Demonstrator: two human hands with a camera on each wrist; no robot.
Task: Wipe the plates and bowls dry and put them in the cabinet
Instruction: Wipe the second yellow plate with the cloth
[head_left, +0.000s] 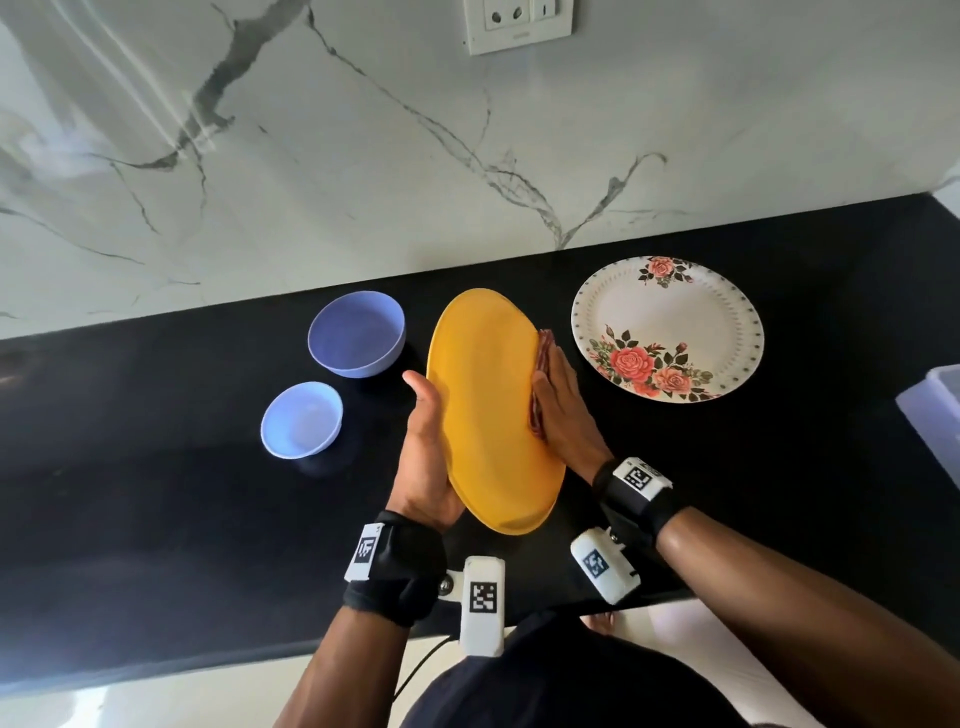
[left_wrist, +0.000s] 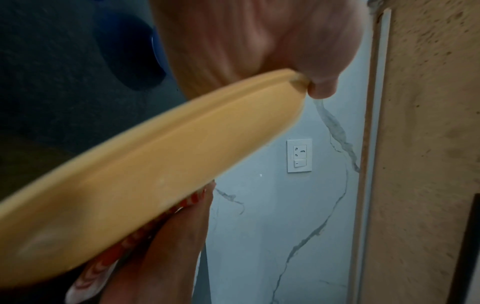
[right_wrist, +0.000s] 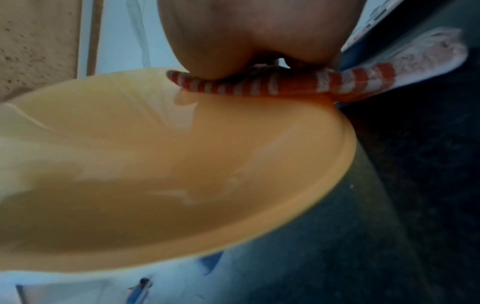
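Yellow plate (head_left: 488, 410) stands tilted on edge above the black counter (head_left: 156, 493), the left hand (head_left: 423, 457) gripping its left rim with thumb curled over the edge. The right hand (head_left: 563, 410), fingers flat and straight, presses a red-striped cloth (head_left: 540, 395) against the plate's right face. Left of the plate sit two blue bowls (head_left: 357, 332), right of it a floral plate (head_left: 667, 328)

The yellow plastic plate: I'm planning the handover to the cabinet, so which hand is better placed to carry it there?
Probably left. The left hand already grips the yellow plastic plate by its rim, while the right hand lies flat, pressing the red-and-white striped cloth against it.
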